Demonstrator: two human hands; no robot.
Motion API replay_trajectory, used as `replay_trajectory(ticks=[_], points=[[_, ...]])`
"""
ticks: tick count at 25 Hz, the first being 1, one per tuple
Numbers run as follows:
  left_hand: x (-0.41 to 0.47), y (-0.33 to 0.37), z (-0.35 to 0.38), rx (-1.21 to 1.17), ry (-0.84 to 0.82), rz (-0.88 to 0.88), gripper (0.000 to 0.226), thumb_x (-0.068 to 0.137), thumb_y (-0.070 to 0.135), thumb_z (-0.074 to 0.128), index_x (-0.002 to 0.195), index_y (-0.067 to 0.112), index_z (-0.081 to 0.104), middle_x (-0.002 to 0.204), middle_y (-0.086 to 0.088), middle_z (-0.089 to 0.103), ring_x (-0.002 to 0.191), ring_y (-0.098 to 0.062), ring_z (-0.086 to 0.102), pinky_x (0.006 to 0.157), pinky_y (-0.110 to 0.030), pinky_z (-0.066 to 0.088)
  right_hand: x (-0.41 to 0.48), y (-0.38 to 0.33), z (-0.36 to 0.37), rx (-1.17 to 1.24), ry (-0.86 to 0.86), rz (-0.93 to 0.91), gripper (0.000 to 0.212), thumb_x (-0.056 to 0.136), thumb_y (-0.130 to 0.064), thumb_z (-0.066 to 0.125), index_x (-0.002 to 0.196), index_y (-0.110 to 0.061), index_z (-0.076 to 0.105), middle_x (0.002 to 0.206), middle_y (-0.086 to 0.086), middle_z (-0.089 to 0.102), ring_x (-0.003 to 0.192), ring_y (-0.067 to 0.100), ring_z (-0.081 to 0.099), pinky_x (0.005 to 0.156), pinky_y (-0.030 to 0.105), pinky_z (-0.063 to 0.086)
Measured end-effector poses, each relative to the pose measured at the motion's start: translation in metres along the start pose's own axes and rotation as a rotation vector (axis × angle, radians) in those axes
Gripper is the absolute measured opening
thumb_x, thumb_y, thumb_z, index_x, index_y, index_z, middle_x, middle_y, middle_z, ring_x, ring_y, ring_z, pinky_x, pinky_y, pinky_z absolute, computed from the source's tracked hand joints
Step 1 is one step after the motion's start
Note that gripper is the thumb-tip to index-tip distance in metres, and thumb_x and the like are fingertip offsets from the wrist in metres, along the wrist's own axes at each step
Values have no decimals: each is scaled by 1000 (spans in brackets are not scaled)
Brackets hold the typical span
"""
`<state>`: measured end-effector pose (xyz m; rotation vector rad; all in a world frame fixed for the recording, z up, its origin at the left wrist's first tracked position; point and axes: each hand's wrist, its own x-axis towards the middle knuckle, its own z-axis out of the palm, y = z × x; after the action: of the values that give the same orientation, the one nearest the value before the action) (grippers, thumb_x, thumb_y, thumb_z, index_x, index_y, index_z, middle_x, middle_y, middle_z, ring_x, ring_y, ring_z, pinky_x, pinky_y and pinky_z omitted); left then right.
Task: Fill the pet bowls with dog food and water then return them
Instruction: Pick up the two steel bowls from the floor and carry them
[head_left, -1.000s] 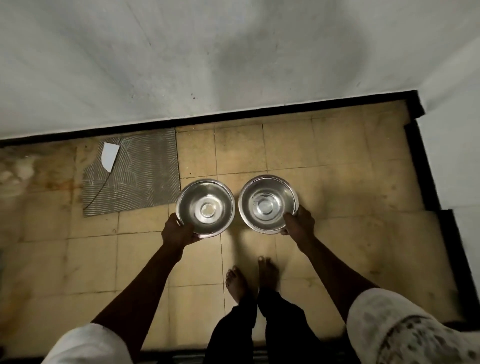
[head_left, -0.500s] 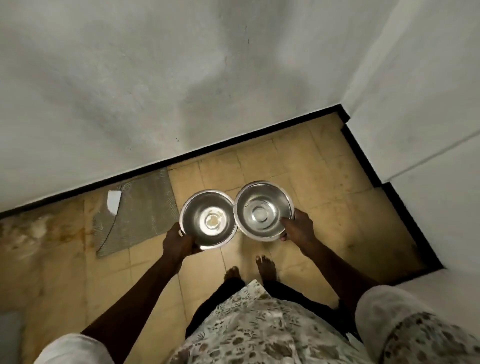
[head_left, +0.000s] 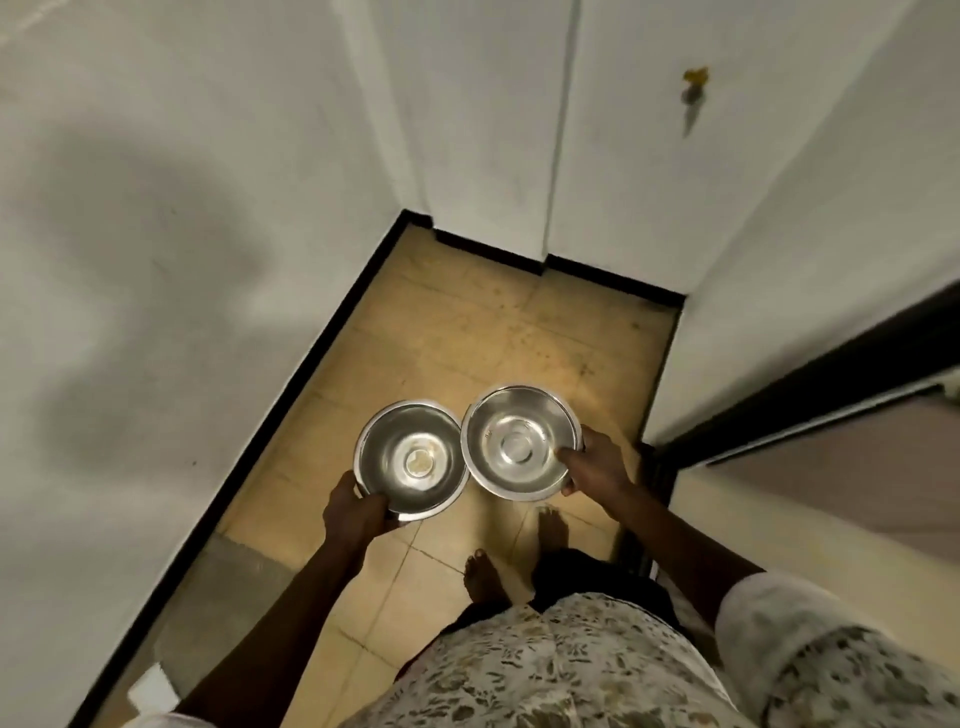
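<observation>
Head view, bowls (head_left: 467, 449) carried, now facing corner

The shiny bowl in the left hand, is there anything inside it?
The left bowl holds no food or water, only a small pale smudge at its bottom. The left hand covers a bit of its near rim.

Left bowl (head_left: 411, 460) sitting in left hand (head_left: 355, 510), right bowl (head_left: 521, 441) in right hand (head_left: 597, 463). Rims touching, both hanging above the floor (head_left: 467, 332).

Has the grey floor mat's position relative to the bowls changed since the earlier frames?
Yes. The grey mat now lies behind the bowls, near the left arm; earlier it lay ahead-left.
</observation>
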<state>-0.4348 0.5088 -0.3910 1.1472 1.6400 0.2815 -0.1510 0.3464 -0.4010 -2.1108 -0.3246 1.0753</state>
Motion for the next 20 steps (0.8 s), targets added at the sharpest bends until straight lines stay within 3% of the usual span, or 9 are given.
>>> replay_trajectory(ticks=[6,10,15,20], points=[[-25,29,76,199,-256,109,39,80,-7,67,116,8,65,110,-17,69,86,-34,74,55,-36,63,-53,77,-66,169,249,104,17,92,-8,61,105,-17,68,70,1,70,43,18,66,43,28,57],[-46,41,144,324,-383,189,35,81,-5,68,111,12,65,111,-18,71,84,-33,78,63,-43,66,-88,130,-111,311,377,190,17,92,-9,61,108,-12,67,88,10,72,52,23,71,45,31,59],[-90,47,227,467,-562,295,37,81,-7,66,111,14,65,109,-20,73,80,-38,79,68,-48,67,-142,199,-156,385,537,231,18,92,-12,61,110,-15,66,90,3,71,71,24,76,61,44,66],[-142,61,307,637,-738,420,32,82,-9,62,96,19,60,109,-24,71,77,-37,79,62,-42,66,-188,246,-180,563,724,362,20,95,-7,61,114,-12,63,90,9,70,57,19,70,44,25,54]])
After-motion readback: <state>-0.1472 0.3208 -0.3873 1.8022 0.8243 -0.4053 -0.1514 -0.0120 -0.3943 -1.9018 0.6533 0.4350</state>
